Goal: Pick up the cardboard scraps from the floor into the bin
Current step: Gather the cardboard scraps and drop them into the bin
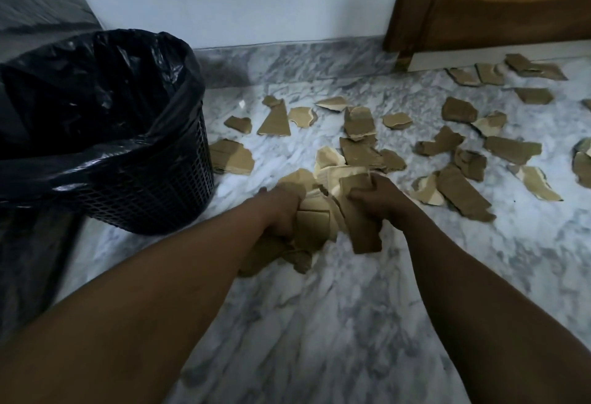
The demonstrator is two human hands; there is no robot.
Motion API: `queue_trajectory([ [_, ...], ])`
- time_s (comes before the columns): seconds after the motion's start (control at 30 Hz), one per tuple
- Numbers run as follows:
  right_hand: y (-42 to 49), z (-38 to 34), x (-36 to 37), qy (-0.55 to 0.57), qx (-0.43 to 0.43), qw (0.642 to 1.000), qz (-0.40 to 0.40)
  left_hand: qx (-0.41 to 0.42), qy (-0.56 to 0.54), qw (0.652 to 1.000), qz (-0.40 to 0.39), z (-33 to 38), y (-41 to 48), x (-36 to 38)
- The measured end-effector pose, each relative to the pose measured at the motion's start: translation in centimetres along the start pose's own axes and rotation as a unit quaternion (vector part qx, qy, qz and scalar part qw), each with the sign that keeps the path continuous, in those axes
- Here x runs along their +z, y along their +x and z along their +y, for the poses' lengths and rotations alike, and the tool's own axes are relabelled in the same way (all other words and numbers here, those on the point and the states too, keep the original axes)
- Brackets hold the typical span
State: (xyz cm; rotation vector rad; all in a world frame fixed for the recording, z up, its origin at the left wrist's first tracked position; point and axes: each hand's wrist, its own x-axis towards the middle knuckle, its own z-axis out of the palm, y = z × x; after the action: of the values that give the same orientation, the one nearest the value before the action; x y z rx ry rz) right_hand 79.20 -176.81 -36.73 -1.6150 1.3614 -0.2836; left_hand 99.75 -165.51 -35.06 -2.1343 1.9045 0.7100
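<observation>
Step in hand: gathering. Left hand (pixel 281 211) and right hand (pixel 374 199) both curled round shared bundle of scraps (pixel 323 211), right of bin (pixel 105 135), low over floor (pixel 319 323). Bundle untidy; pieces hang below left hand. Many loose scraps (pixel 361 125) lie further right of bin, toward door (pixel 499 4). Bin lined with black bag, mouth open. Next move, judged: lift bundle, carry left over rim, release. Risk: hanging pieces dropping.
</observation>
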Motion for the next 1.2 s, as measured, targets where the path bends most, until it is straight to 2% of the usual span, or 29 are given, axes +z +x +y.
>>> queue_trajectory([
  [0.1,0.9,0.8,1.2,-0.102,-0.018,0.994,-0.040,0.002,-0.036,0.999,0.027,-1.1,-0.2,0.2],
  [0.17,-1.1,-1.3,1.7,-0.136,-0.010,0.990,-0.032,0.004,-0.055,0.998,0.037,-1.7,-0.1,0.6],
  [0.37,-0.7,-3.5,3.3,-0.229,-0.011,0.973,-0.031,-0.016,0.002,1.000,-0.005,-1.9,1.1,0.8],
  [0.5,0.0,-3.5,3.7,-0.295,0.034,0.955,-0.016,-0.034,-0.011,0.998,-0.053,-2.1,1.7,0.3],
  [0.57,0.5,-3.0,3.7,-0.314,0.033,0.949,-0.006,-0.048,-0.007,0.997,-0.054,-1.9,1.5,-0.3],
  [0.73,1.4,-2.3,3.9,-0.295,0.023,0.955,-0.024,-0.085,0.030,0.995,-0.049,-1.8,1.5,-0.3],
  [0.8,0.7,-2.6,4.0,-0.265,-0.011,0.964,-0.022,-0.091,0.030,0.995,-0.035,-1.7,1.1,-0.2],
  [0.9,-1.3,-2.9,4.2,-0.223,-0.038,0.974,0.011,-0.094,-0.001,0.996,0.009,-1.6,0.1,0.2],
  [1.03,-3.5,-2.4,4.6,-0.180,-0.054,0.982,0.016,-0.079,-0.075,0.993,0.046,-1.5,-1.8,0.4],
  [1.2,-6.1,-5.8,1.0,-0.083,-0.100,0.990,0.062,-0.075,-0.133,0.984,0.092,-0.2,-4.0,-3.5],
])
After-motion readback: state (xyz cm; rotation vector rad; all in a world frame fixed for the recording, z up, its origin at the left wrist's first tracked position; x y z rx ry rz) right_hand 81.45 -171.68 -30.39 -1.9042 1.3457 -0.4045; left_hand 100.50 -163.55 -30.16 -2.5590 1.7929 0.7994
